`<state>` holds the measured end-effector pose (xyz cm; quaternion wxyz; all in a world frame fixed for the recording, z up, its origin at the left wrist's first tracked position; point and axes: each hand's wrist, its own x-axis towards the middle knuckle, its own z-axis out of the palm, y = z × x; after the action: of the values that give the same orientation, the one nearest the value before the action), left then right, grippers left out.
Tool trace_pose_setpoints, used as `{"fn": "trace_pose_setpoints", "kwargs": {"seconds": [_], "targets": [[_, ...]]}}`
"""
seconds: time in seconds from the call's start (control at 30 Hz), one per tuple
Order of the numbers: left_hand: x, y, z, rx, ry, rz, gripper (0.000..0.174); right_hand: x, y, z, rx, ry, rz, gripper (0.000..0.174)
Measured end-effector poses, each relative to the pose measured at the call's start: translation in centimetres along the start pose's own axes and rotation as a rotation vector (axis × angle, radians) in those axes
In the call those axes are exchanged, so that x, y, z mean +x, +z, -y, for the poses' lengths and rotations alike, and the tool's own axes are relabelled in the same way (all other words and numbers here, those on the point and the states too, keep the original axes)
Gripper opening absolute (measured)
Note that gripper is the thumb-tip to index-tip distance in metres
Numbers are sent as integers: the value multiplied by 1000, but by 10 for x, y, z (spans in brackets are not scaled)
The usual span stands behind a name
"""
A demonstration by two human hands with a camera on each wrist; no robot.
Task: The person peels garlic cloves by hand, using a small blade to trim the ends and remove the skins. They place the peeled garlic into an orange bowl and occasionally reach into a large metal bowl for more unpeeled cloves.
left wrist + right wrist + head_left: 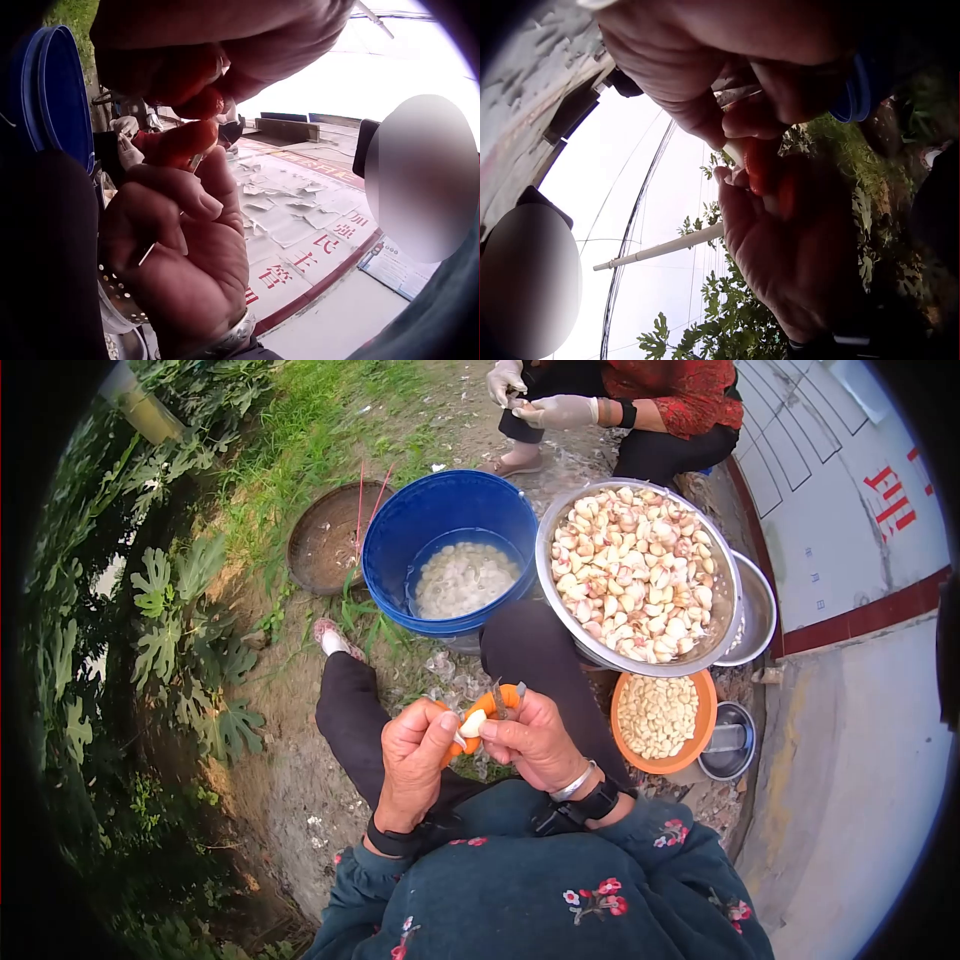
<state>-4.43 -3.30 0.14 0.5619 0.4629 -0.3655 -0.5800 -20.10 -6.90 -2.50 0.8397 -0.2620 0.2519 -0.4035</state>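
Note:
In the head view a pale garlic clove (473,724) lies between the two hands, in front of the torso. My right hand (540,744) pinches it with the thumb against the fingers. On the other side my left hand (412,758) grips its lower end, where a thin white bit of skin (460,740) shows by the thumb. Orange finger covers (510,697) are worn on fingers of both hands, and a greyish strip crosses one on the right hand. Both wrist views show the fingertips brought close together, with the clove (736,151) partly hidden in the right wrist view.
Ahead stands a blue bucket (374,560) with pale cloves in water. To its right a metal basin (725,622) holds unpeeled garlic, above an orange bowl (706,710) of peeled cloves. A round brown tray (325,540) lies left; another person in gloves (565,412) squats ahead.

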Motion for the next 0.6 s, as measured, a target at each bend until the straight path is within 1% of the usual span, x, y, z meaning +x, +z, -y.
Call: {"fn": "trace_pose_setpoints", "kwargs": {"seconds": [0.13, 0.2, 0.3, 0.4, 0.43, 0.47, 0.53, 0.6], "targets": [[3, 6, -1, -45, -40, 39, 19, -3, -8, 2, 59, -29, 3, 16], [4, 6, 0, -62, -34, 32, 19, -7, -14, 5, 127, -27, -23, 17], [6, 2, 2, -59, -31, 8, 20, -17, -25, 15, 145, -62, -102, 19], [9, -9, 8, 11, -35, -56, 22, -41, -40, 33, 96, -190, -190, 14], [11, -15, 12, 50, -52, -76, 22, -51, -55, 35, 51, -206, -225, 19], [13, -24, 17, 90, -69, -95, 23, -63, -64, 39, 57, -237, -311, 19], [19, -46, 36, 74, -143, -135, 23, -85, -94, 39, 53, -287, -472, 17], [23, -63, 53, 74, -235, -173, 27, -102, -126, 37, -9, -310, -734, 17]]}}
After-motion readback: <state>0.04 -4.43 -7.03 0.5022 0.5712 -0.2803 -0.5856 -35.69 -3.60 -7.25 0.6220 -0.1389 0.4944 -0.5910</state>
